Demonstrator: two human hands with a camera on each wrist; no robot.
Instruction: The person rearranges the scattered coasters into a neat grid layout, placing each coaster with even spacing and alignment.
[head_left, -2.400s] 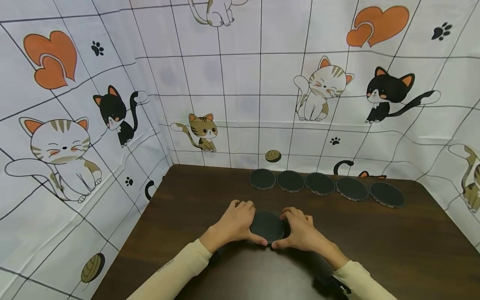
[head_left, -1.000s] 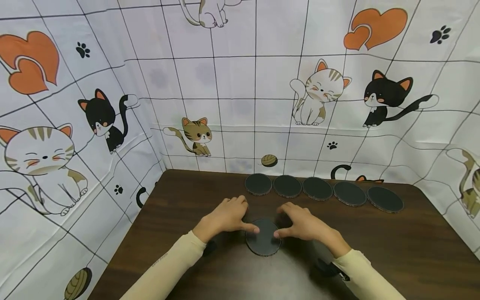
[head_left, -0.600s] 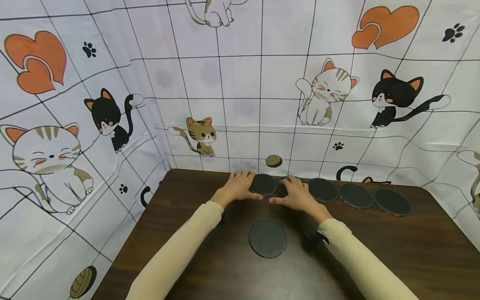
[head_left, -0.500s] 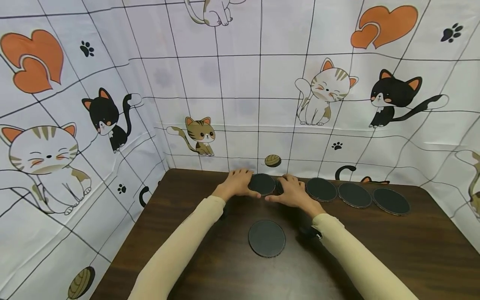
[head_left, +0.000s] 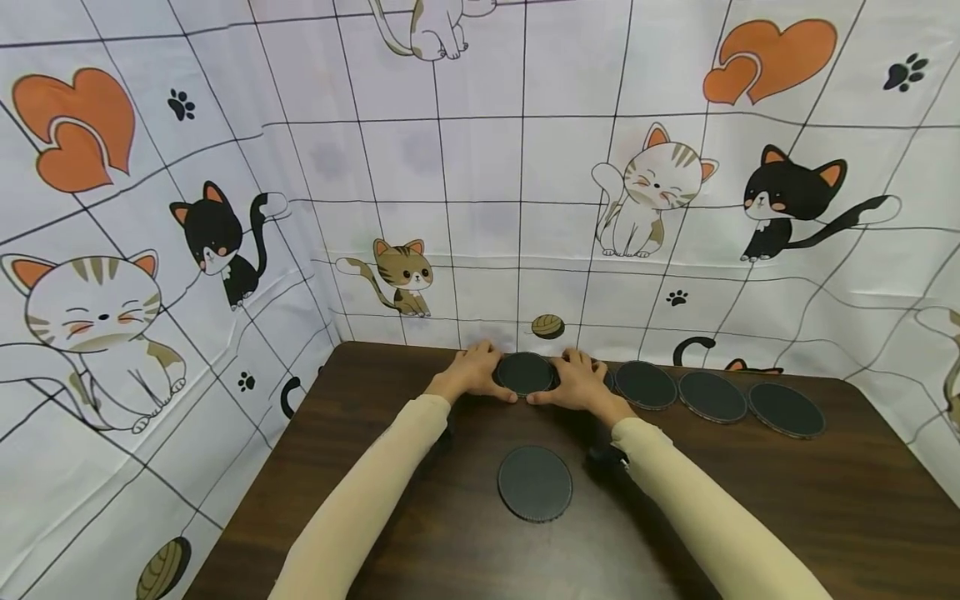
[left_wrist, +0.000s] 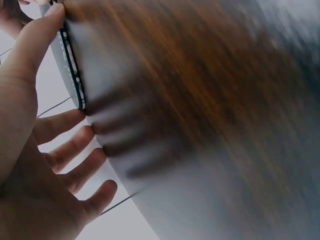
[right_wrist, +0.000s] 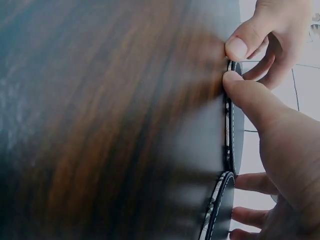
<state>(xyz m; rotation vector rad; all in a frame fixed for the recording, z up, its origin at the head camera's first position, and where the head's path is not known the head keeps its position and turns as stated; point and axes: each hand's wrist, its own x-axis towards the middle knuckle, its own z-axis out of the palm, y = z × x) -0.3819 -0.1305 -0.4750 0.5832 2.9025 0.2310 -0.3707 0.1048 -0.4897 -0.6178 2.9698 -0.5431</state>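
Observation:
A dark round coaster [head_left: 523,372] with a stitched rim lies at the table's back edge, leftmost in a row. My left hand [head_left: 477,372] holds its left side, thumb at the near rim and fingers at the far left. On the right side my right hand [head_left: 576,385] grips the same coaster, its thumb tip close to the left thumb. Both wrist views show the thumbs at the light-flecked rim [left_wrist: 71,65]. Behind the right hand a second coaster [right_wrist: 222,205] is mostly hidden in the head view. Nearer me, another coaster [head_left: 535,483] lies flat, untouched.
Along the back to the right sit further coasters: a third [head_left: 645,385], a fourth [head_left: 712,396] and a fifth [head_left: 786,408]. The dark wooden table [head_left: 675,483] meets a cat-print cloth [head_left: 480,225] hanging behind and at the left.
Both hands let go of the near coaster, which stays on the table. They moved forward to the leftmost coaster of the back row and closed in on its sides.

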